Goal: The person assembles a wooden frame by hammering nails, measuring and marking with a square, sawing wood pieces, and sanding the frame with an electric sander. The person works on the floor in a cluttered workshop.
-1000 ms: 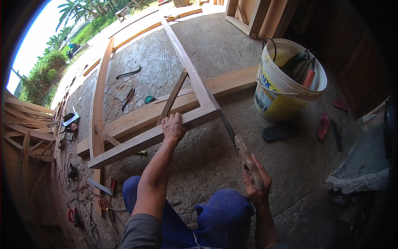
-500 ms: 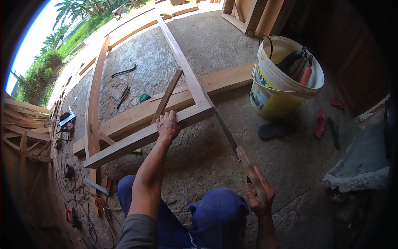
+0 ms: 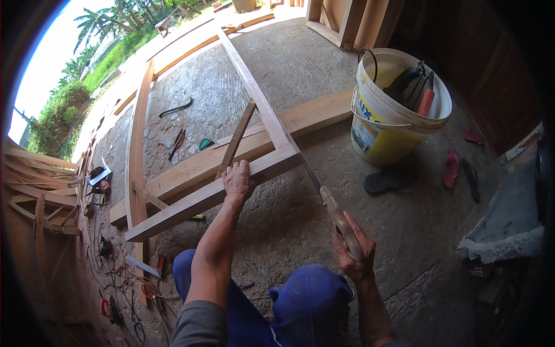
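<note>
A wooden frame lies in front of me, its near rail (image 3: 199,205) running across the view. My left hand (image 3: 238,179) is closed over the top of this rail, beside a short diagonal brace (image 3: 237,137). With my right hand (image 3: 357,254) I grip the wooden handle (image 3: 340,224) of a handsaw. The saw's narrow blade (image 3: 310,172) runs along the outer side of the frame's right corner (image 3: 284,151), where the long side rail (image 3: 250,81) meets the near rail. The blade's far end is hidden by the wood.
A thick beam (image 3: 324,113) lies under the frame. Right of it stands a white and yellow bucket (image 3: 378,136) holding tools. Dark pincers (image 3: 177,143), a bent bar (image 3: 176,107) and a try square (image 3: 144,266) lie on the concrete. Sandals (image 3: 392,178) rest near the bucket; cables (image 3: 136,318) trail at left.
My right hand has pushed the saw forward and slightly left, so less blade shows on the near side of the corner. The left hand keeps its hold on the rail.
</note>
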`<state>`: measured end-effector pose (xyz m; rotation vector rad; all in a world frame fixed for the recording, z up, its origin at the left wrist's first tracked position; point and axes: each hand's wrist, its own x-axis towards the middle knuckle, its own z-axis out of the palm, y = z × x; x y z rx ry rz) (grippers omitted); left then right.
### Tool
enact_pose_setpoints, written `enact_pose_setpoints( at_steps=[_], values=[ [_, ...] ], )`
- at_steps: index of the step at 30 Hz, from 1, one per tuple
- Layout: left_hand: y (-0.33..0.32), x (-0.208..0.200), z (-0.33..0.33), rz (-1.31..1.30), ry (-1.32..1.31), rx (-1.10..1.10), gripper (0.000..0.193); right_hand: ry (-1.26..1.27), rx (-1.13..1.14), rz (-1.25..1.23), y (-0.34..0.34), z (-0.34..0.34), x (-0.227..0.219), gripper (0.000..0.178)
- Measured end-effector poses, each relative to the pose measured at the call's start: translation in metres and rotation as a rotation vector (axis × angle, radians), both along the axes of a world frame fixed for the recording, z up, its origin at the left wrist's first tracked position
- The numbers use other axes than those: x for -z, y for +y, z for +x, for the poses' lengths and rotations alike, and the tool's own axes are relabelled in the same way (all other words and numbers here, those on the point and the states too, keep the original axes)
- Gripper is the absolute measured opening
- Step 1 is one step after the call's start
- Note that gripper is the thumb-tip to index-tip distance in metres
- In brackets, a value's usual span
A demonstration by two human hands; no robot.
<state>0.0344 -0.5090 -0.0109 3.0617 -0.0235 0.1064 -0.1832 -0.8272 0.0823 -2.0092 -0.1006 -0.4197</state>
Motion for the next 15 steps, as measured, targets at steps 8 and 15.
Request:
enact_pose_setpoints(
  at_steps=[8,15],
  values=[
    [0.0,0.002,-0.001,0.007,-0.008,0.008,0.048,-0.002,-0.002,-0.04,-0.002,-0.002,-0.001,0.053],
    [0.0,0.006,0.001,-0.007,-0.016,0.004,0.051,0.051,-0.002,0.005,0.001,-0.004,-0.01,0.052]
  ],
)
